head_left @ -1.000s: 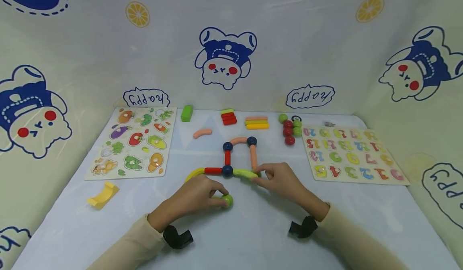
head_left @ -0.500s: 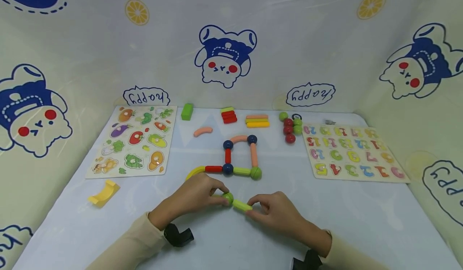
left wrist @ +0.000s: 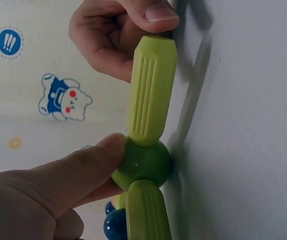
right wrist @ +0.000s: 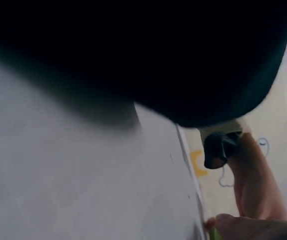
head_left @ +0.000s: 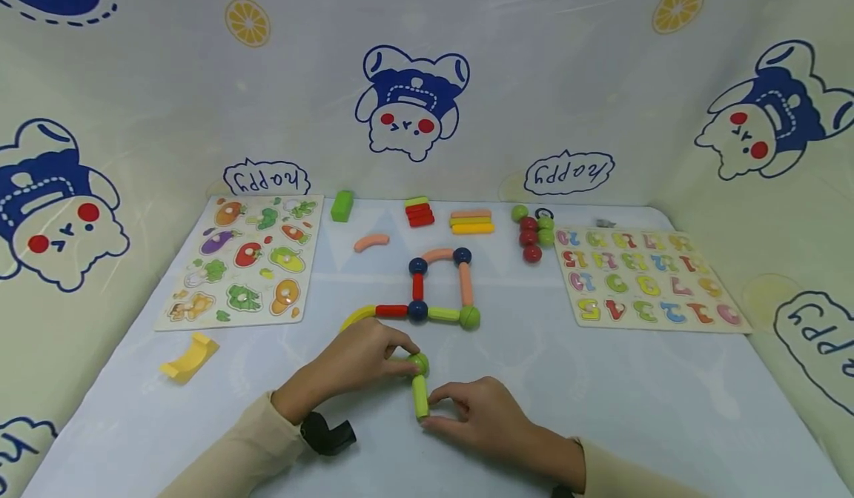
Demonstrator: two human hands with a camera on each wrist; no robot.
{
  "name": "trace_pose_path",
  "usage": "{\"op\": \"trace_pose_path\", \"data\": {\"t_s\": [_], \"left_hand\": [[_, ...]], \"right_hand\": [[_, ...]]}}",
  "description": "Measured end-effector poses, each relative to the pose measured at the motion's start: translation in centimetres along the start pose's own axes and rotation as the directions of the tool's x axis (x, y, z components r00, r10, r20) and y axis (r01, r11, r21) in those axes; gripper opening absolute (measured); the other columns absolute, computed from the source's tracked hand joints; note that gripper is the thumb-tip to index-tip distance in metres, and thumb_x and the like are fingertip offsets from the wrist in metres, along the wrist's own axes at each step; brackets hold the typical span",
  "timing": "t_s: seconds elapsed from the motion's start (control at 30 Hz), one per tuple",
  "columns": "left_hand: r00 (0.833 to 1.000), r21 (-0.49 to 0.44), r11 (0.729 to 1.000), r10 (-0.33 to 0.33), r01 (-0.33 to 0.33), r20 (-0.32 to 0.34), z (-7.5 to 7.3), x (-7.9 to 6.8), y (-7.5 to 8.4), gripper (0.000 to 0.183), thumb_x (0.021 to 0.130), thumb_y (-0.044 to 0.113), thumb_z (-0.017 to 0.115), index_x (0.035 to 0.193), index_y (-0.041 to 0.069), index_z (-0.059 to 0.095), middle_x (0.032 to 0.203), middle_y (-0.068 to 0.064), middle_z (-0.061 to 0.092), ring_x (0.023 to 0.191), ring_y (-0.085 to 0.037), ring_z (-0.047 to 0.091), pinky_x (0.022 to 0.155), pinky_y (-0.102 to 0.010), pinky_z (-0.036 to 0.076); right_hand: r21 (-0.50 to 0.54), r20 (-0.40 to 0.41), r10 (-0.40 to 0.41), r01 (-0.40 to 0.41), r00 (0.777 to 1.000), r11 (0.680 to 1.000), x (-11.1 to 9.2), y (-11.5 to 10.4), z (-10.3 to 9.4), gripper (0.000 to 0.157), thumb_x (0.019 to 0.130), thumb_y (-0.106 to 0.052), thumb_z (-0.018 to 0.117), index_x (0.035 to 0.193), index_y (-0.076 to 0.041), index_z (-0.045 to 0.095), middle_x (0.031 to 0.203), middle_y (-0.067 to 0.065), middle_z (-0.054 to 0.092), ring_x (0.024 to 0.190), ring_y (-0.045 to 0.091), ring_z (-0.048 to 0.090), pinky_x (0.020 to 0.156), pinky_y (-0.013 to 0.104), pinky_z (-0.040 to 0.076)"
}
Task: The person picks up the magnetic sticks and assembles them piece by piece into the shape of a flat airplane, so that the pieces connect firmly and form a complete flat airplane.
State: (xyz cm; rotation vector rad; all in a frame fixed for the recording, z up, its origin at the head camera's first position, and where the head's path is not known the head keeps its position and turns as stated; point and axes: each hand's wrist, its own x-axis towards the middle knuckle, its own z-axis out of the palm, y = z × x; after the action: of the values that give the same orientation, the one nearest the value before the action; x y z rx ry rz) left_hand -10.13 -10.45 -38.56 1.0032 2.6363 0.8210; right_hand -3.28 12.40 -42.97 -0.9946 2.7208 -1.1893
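Note:
My left hand [head_left: 363, 357] pinches a green ball [left wrist: 142, 164] between thumb and fingers, low over the table. A light green grooved rod [head_left: 420, 398] joins the ball and points toward the near side. A second green rod [left wrist: 146, 212] meets the ball's other side in the left wrist view; the left hand hides it in the head view. My right hand [head_left: 490, 424] has thumb and forefinger at the first rod's near end. Beyond the hands lies a frame of rods and balls: red rods [head_left: 417, 287], dark blue balls [head_left: 417, 311], pink rods [head_left: 466, 284] and a green ball [head_left: 470, 317].
A vegetable puzzle board [head_left: 240, 261] lies left, a number board [head_left: 650, 279] right. Along the back are a green block [head_left: 342, 207], stacked rods [head_left: 471, 221] and red and green balls [head_left: 530, 236]. A yellow arched block [head_left: 190, 358] sits front left.
My right hand moved from the frame's lower right corner toward me with a green rod. The rod met the held ball, then swung round from pointing right to pointing nearward. The left hand stayed put.

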Motion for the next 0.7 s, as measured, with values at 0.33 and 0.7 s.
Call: {"op": "trace_pose_path", "data": {"t_s": [0.33,0.7], "left_hand": [[1.000,0.008,1.000,-0.020,0.020,0.004,-0.3,-0.1,-0.1,0.030,0.078,0.044,0.072,0.099,0.022,0.074,0.049,0.015,0.046,0.043,-0.007,0.040,0.045,-0.022,0.030],[1.000,-0.016,1.000,-0.001,0.002,0.014,-0.1,0.0,-0.1,0.030,0.079,0.041,0.072,0.100,0.020,0.075,0.065,0.019,0.060,0.046,-0.003,0.044,0.047,-0.022,0.033]], "right_hand": [[-0.073,-0.080,-0.124,0.119,0.989,0.990,1.1,-0.8,1.2,0.018,0.081,-0.042,0.070,0.092,-0.028,0.068,0.050,-0.021,0.031,0.046,-0.013,0.022,0.041,0.009,0.019],[-0.090,-0.087,-0.173,0.165,0.981,0.982,0.8,-1.1,1.2,0.009,0.084,-0.035,0.070,0.086,-0.027,0.066,0.052,-0.021,0.030,0.047,-0.013,0.020,0.041,0.009,0.019]]}}
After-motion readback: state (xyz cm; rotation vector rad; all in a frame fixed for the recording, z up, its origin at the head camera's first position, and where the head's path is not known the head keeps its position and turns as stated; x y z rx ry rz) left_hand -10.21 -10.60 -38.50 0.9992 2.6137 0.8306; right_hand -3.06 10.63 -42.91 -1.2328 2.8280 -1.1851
